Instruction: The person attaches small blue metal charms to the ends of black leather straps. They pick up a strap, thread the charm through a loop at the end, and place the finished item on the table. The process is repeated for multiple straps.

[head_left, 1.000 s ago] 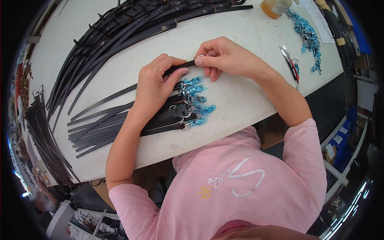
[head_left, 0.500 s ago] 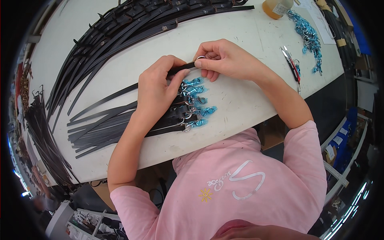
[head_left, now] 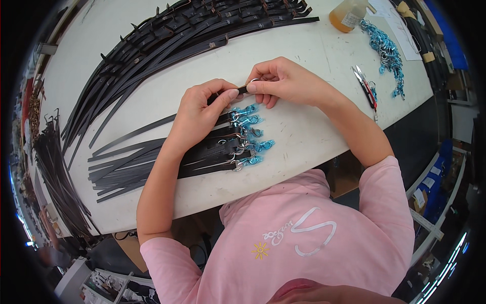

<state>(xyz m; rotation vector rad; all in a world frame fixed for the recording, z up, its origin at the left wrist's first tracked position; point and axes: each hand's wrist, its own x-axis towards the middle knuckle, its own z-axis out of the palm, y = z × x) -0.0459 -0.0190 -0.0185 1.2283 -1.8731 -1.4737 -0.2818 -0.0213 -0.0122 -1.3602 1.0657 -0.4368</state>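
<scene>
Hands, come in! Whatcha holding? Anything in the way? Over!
Left fingers pinching black strap. Right fingers pinching its end, silver ring showing there. Blue-wrapped clips close by on table, seemingly not blocking.

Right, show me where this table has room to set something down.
Bare tabletop lies between the right hand and the snips; also between the nearer snap hooks, right forearm and near edge. Crowded: beneath the left forearm, black straps; along the far side, a larger strap pile.

Black strap [head_left: 243, 90], slightly tilted (silver ring [head_left: 254, 79] at right end)
</scene>
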